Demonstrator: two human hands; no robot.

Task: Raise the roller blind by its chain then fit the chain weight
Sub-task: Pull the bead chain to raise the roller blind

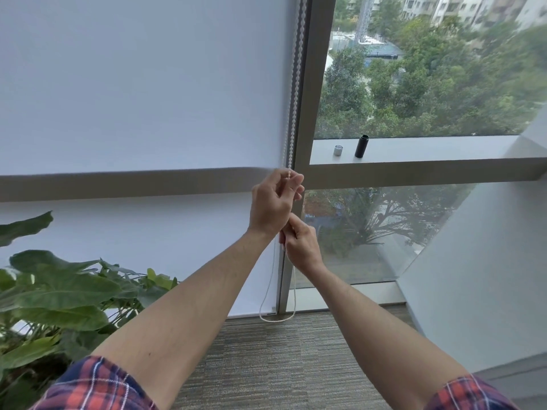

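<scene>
Two hands at work on one bead chain (294,84), as I read the head view.

Item 1: roller blind (142,84), white, fully lowered over the left pane; its bottom edge sits at floor level beside the window frame (312,84).

Item 2: bead chain, hanging along the blind's right edge against the frame. Its lower loop (278,319) droops to just above the carpet (281,365).

Item 3: left hand (273,202), the upper of the pair, fingers curled, thumb and fingertips pinching the chain at the level of the horizontal frame bar.

Item 4: right hand (299,245), directly below and touching the left wrist, fingers closed round the chain strand that runs down from it.

Item 5: black cylinder (361,146), upright on the sill (429,149) of the right pane, well apart from both hands. I take it for the chain weight body, though I cannot confirm this.

Item 6: small silver cap (338,150), on the same sill, just left of the black cylinder, not touching it.

Item 7: leafy plant (59,291), lower left, in front of the blind.

Item 8: plaid sleeves (94,386), rolled above both elbows.

Item 9: trees and buildings beyond the uncovered glass.
</scene>
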